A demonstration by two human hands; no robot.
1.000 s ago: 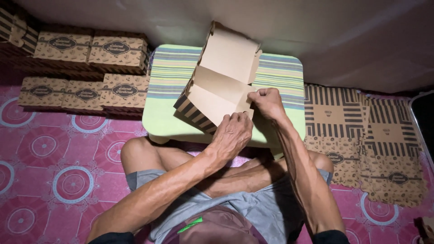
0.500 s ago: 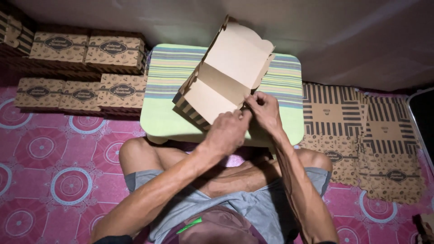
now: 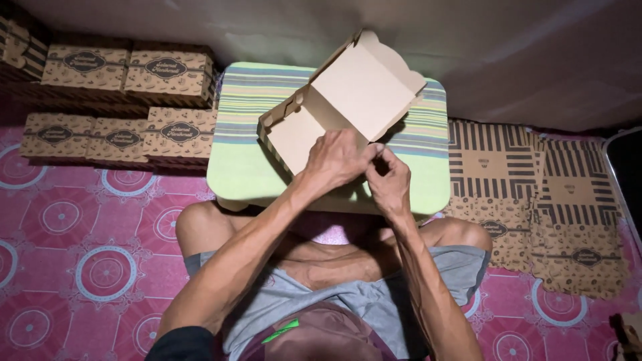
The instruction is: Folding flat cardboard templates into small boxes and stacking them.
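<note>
A brown cardboard box (image 3: 348, 100), partly folded with its lid standing open, rests on a small green striped table (image 3: 244, 167) over my lap. My left hand (image 3: 334, 160) grips the box's near edge, fingers curled over the cardboard. My right hand (image 3: 388, 180) is right beside it, pinching the same near corner flap. Both hands touch each other at the box's front right corner. The corner itself is hidden behind my fingers.
Stacks of folded printed boxes (image 3: 127, 73) stand at the back left on the pink patterned floor mat (image 3: 80, 254). Flat unfolded box blanks (image 3: 535, 194) lie to the right. A pale wall runs behind the table.
The box has turned and its lid has swung up and to the right. Both hands have slid down to the near corner and closed together there.
</note>
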